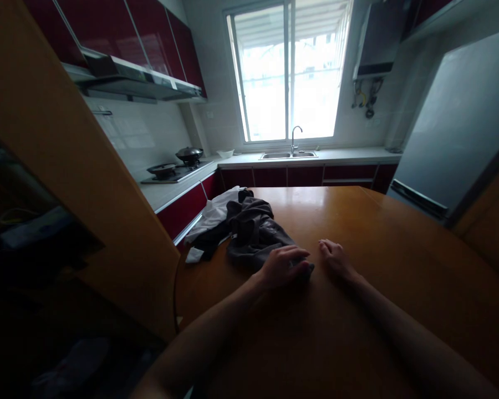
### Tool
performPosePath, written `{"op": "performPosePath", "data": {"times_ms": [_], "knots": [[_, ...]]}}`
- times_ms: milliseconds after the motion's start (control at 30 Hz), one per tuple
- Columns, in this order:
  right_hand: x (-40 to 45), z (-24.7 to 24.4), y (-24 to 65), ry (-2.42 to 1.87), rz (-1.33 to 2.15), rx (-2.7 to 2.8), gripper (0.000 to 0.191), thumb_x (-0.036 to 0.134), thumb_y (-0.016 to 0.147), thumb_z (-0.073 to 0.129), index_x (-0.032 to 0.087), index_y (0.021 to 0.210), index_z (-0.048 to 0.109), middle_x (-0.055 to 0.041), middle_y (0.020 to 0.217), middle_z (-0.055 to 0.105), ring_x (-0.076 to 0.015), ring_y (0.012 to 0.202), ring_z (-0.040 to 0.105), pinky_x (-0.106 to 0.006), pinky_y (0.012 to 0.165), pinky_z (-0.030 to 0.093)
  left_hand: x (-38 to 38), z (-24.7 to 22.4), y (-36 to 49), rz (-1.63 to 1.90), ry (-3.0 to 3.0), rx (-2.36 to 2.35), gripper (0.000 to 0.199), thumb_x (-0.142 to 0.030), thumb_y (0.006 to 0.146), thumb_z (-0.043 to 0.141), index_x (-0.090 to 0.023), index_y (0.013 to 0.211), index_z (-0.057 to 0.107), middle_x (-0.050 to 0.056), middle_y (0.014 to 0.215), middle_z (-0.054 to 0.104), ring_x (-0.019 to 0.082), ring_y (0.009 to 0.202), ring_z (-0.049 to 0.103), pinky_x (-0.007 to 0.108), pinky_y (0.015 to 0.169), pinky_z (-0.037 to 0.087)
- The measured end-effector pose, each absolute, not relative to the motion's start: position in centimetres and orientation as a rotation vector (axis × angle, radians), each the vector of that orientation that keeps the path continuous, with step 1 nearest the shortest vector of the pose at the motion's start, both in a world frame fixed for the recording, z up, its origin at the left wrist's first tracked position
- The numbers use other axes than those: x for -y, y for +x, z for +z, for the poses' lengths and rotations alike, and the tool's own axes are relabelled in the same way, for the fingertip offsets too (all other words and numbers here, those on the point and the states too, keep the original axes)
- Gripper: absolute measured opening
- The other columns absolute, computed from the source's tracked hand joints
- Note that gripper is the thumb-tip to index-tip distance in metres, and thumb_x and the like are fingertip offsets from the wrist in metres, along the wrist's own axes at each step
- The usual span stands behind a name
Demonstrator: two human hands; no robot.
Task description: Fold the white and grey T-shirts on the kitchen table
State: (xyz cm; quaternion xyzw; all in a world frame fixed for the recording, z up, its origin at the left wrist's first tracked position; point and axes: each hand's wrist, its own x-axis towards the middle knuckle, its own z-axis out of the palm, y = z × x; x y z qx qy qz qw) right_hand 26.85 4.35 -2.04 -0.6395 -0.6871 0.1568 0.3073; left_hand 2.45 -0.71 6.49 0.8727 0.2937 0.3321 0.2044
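A dark grey garment (255, 235) lies crumpled on the wooden table, left of centre. Over its near right end rests my left hand (280, 267), fingers and thumb curved around a bit of dark cloth; the hand itself hides most of what is held. My right hand (335, 258) lies on the bare tabletop a short way to the right, apart from the cloth. Its fingers are lightly bent, point away and to the left, and hold nothing visible. Behind and left of the grey garment spreads a white and black garment (216, 213), partly covered by it.
The round wooden table (382, 238) fills the foreground. Beyond it stand a counter with a sink (276, 155) under a window, and a stove with a wok (189, 153) and a pan (161, 169). A fridge (453, 122) is at right, a wooden frame (87, 166) at left.
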Motion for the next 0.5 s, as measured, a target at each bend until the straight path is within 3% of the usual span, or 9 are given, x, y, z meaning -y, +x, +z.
{"op": "performPosePath", "data": {"times_ms": [133, 200, 267, 367, 500], "knots": [[-3.4, -1.0, 26.4, -1.471, 0.511, 1.739, 0.057, 0.053, 0.097, 0.031, 0.017, 0.126, 0.067, -0.0133, 0.127, 0.067, -0.0293, 0.117, 0.061, -0.042, 0.100, 0.047, -2.9, 7.0, -1.4, 1.259, 2.337, -1.246, 0.025, -0.032, 0.098, 0.050, -0.021, 0.106, 0.071, 0.008, 0.107, 0.072, 0.023, 0.105, 0.066, 0.037, 0.098, 0.051], [-2.2, -0.3, 25.3, -1.347, 0.596, 1.807, 0.058, 0.055, 0.096, 0.037, 0.018, 0.132, 0.062, -0.0131, 0.127, 0.066, -0.0289, 0.112, 0.063, -0.042, 0.095, 0.050, -5.3, 6.4, -3.9, 1.320, 2.313, -1.525, 0.023, -0.024, 0.094, 0.055, -0.021, 0.110, 0.070, 0.008, 0.115, 0.070, 0.025, 0.115, 0.062, 0.041, 0.106, 0.047], [-0.9, 0.3, 23.8, -1.228, 0.648, 1.953, 0.060, 0.055, 0.093, 0.049, 0.021, 0.141, 0.054, -0.0117, 0.128, 0.065, -0.0275, 0.108, 0.063, -0.041, 0.094, 0.051, -7.4, 5.3, -6.1, 1.269, 2.305, -1.742, 0.033, -0.023, 0.089, 0.063, -0.020, 0.122, 0.067, 0.010, 0.130, 0.064, 0.028, 0.127, 0.055, 0.044, 0.113, 0.041], [0.4, 0.7, 21.8, -1.075, 0.602, 2.178, 0.055, 0.037, 0.086, 0.065, 0.025, 0.139, 0.055, -0.0090, 0.126, 0.063, -0.0249, 0.110, 0.061, -0.037, 0.097, 0.048, -9.2, 3.4, -8.0, 1.095, 2.274, -1.817, 0.052, -0.025, 0.086, 0.068, -0.018, 0.137, 0.057, 0.014, 0.140, 0.057, 0.030, 0.130, 0.053, 0.044, 0.112, 0.041], [-0.5, 1.0, 22.3, -1.088, 0.540, 2.204, 0.033, 0.010, 0.083, 0.051, 0.022, 0.109, 0.068, -0.0059, 0.106, 0.064, -0.0191, 0.095, 0.062, -0.030, 0.086, 0.049, -9.5, 2.7, -7.6, 1.059, 2.309, -1.693, 0.045, -0.021, 0.088, 0.064, -0.018, 0.132, 0.060, 0.011, 0.124, 0.067, 0.025, 0.114, 0.064, 0.038, 0.103, 0.049]]}}
